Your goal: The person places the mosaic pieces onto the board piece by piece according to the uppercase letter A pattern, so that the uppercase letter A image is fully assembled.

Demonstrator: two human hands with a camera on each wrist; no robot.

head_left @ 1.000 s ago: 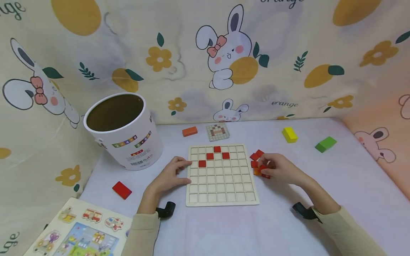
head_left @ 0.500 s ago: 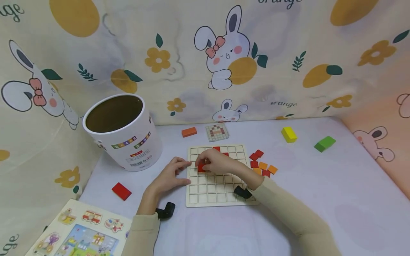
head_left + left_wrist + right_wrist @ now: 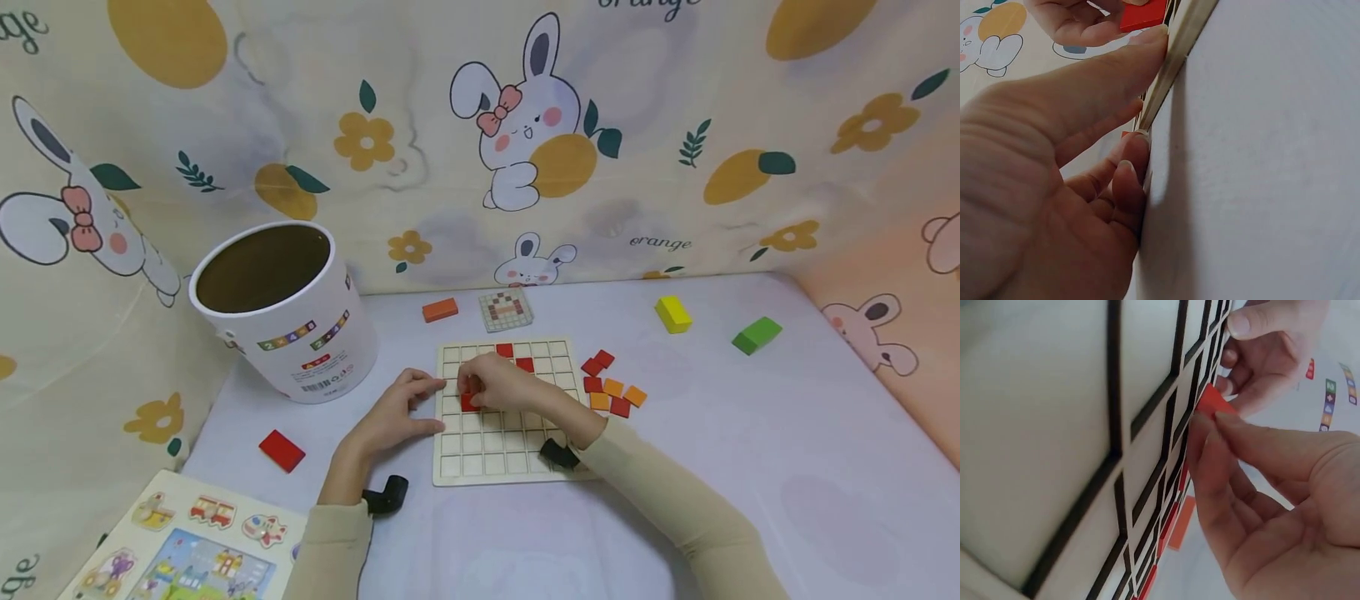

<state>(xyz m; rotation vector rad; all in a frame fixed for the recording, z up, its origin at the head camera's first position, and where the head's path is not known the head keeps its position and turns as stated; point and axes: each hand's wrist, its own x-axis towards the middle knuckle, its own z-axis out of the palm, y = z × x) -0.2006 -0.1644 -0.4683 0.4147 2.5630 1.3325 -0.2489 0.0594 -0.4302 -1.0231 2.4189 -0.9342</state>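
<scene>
My right hand reaches over the pale gridded board and pinches a red square tile between thumb and fingertips. The tile stands tilted at the grid's left part. Red tiles lie in cells near the board's top; others are hidden behind the hand. My left hand rests at the board's left edge, its thumb and fingertips touching the rim, spread apart along it. Right of the board is a loose group of red tiles and orange tiles.
A small pattern card and an orange block lie behind the board. A white bucket stands back left, near a red block and a picture puzzle. Yellow and green blocks sit back right.
My right hand has moved left from the loose tiles to the board with a red tile, then slightly down the grid's left part. My left hand stays at the board's edge.
</scene>
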